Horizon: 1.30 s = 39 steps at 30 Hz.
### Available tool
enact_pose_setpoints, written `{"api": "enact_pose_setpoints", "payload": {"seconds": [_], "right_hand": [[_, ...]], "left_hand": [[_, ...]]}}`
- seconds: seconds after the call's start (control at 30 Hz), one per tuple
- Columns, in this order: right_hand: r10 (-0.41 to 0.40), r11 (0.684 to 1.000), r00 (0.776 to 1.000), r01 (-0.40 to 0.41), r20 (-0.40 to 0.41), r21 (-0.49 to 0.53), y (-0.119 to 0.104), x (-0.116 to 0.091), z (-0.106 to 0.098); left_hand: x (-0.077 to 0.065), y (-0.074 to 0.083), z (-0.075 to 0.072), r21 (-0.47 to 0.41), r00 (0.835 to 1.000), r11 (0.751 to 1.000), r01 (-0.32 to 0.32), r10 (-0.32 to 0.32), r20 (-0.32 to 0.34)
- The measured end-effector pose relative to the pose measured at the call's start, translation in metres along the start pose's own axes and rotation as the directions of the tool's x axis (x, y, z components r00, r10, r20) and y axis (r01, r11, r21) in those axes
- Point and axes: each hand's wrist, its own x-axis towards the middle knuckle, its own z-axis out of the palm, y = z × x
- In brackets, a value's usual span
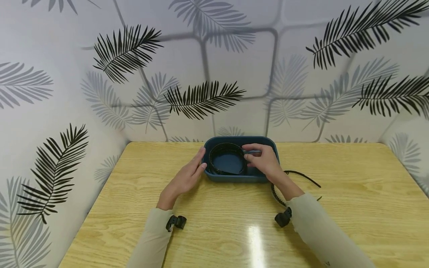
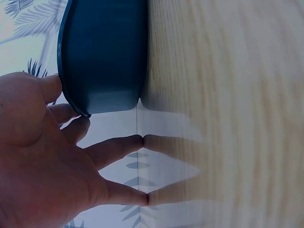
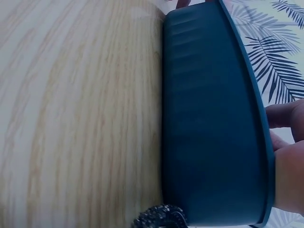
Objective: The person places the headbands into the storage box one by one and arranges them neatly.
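Note:
A dark blue oblong box (image 1: pixel 241 178) stands at the back of the table, with a black toothed belt (image 1: pixel 223 172) looped into a ring in its left half. My left hand (image 1: pixel 184 178) rests against the box's left end, thumb and index fingertips at the rim. In the left wrist view two lower fingers (image 2: pixel 116 148) reach straight down to the table. My right hand (image 1: pixel 264 160) dips over the box from the right, curled thumb and index finger pinching the right side of the looped belt. The right wrist view shows its fingertips hidden behind the box wall (image 3: pixel 213 118).
Another black toothed belt (image 1: pixel 303 175) lies on the table right of the box, partly hidden under my right forearm. A wall covering with a leaf print (image 1: pixel 204 100) rises directly behind the table's back edge. Black wrist cameras (image 1: pixel 283 217) sit at both cuffs.

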Motion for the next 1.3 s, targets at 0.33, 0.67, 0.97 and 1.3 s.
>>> {"api": "enact_pose_setpoints", "payload": {"seconds": [0.33, 0.67, 0.97, 1.3], "right_hand": [[-0.137, 0.989, 0.99, 0.138, -0.019, 0.057, -0.013, -0.016, -0.027], [-0.194, 0.977, 0.978, 0.199, -0.07, 0.076, -0.019, -0.047, -0.06], [-0.199, 0.974, 0.974, 0.21, -0.111, 0.09, -0.012, -0.074, -0.088], [-0.184, 0.98, 0.971, 0.193, -0.152, 0.045, 0.011, -0.081, -0.106]], "left_hand": [[0.001, 0.0, -0.001, 0.01, 1.0, 1.0, -0.003, 0.003, 0.003], [0.0, 0.001, -0.001, 0.013, 1.0, 1.0, 0.007, -0.007, 0.004], [0.002, 0.003, -0.002, 0.008, 1.0, 1.0, 0.01, -0.01, 0.005], [0.001, 0.0, 0.0, 0.006, 1.0, 1.0, 0.002, -0.002, -0.006]]}}
